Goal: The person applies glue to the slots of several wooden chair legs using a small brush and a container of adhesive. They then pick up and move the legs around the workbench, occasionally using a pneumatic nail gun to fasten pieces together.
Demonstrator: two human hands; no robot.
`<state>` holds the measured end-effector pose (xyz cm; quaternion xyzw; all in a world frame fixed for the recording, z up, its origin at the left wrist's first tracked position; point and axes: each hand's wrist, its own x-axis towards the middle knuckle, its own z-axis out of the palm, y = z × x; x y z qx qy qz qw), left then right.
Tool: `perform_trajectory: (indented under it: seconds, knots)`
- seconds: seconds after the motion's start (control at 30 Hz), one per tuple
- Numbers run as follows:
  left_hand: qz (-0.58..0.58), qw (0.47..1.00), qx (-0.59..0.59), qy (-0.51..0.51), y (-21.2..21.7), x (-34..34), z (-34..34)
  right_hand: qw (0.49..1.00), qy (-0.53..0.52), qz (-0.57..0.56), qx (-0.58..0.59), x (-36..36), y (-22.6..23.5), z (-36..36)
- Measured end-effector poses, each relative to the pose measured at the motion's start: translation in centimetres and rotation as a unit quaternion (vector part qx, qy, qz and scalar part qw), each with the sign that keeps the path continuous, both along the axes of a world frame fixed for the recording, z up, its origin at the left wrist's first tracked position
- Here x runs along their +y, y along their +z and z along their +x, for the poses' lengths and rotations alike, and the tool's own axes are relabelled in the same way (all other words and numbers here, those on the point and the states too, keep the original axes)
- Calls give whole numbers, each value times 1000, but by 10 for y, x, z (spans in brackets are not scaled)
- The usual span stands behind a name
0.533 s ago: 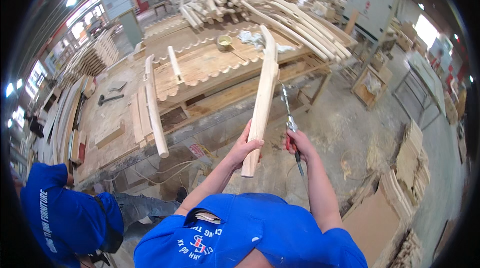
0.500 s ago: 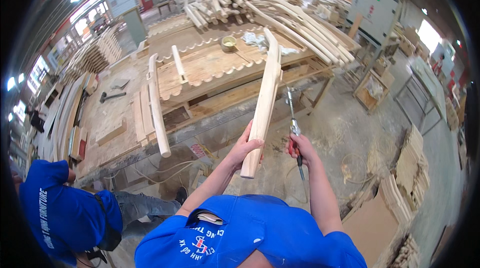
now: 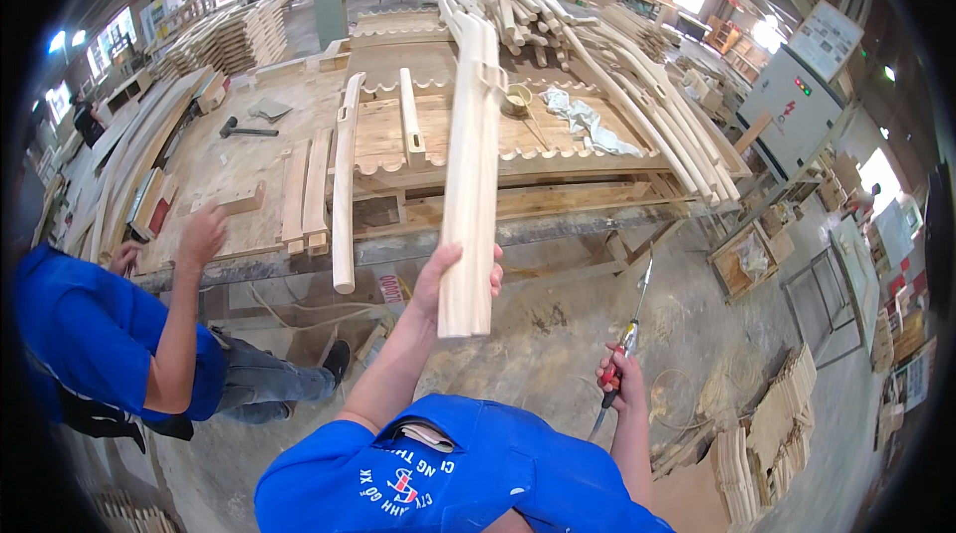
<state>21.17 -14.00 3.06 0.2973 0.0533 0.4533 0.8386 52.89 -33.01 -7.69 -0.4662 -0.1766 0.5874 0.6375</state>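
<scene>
Workbench (image 3: 214,152): is spreading across the scene, carrying a scallop-edged board (image 3: 378,127) and a heap of curved sticks (image 3: 518,23) toward its far side

Co-worker (image 3: 119,334): is standing at the left, reaching one hand out over the bench

Wearer's blue shirt (image 3: 478,463): is showing white lettering around a red-and-white emblem (image 3: 402,484) on the chest

Curved wooden piece (image 3: 468,194): is rising from the left hand in front of the workbench, its upper end bending leftward; its outline is blurring

Grey cabinet (image 3: 772,125): is standing at the right, bearing a red bolt-shaped mark, a lit display and, above, a printed sheet (image 3: 829,40) whose text is staying too small to read

Red-and-black tool (image 3: 625,342): is pointing its long bit upward over the floor, well apart from the wood

Left hand (image 3: 436,282): is wrapping firmly around the wooden piece's lower part

Right hand (image 3: 624,384): is closing around the tool's handle

Placard (image 3: 393,287): is showing red characters on white, below the bench edge

Hammer (image 3: 247,131): is lying on the bench
</scene>
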Motion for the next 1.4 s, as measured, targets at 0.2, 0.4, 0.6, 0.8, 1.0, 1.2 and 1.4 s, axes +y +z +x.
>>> perform_trajectory:
  seconds: [0.2,0.4,0.6,0.8,1.0,1.2,1.4]
  knots:
    - [14,984,-177,33,33,25,-28,999,-20,5,38,-5,-14,-3]
    - [26,983,-170,60,35,28,-35,998,-32,12,57,4,-15,-1]
    - [15,979,-196,46,30,31,-40,999,-23,14,45,15,-13,-1]
    - [16,975,-214,48,14,41,-48,999,-24,8,23,4,-12,-3]
    - [22,959,-278,45,-10,59,-64,997,-72,-6,28,-11,-19,0]
    - [-13,934,-355,37,-55,84,-81,998,-53,-22,10,-4,-21,-13]
    - [-99,921,-377,-20,-98,91,-104,997,-36,-48,41,12,-29,-33]
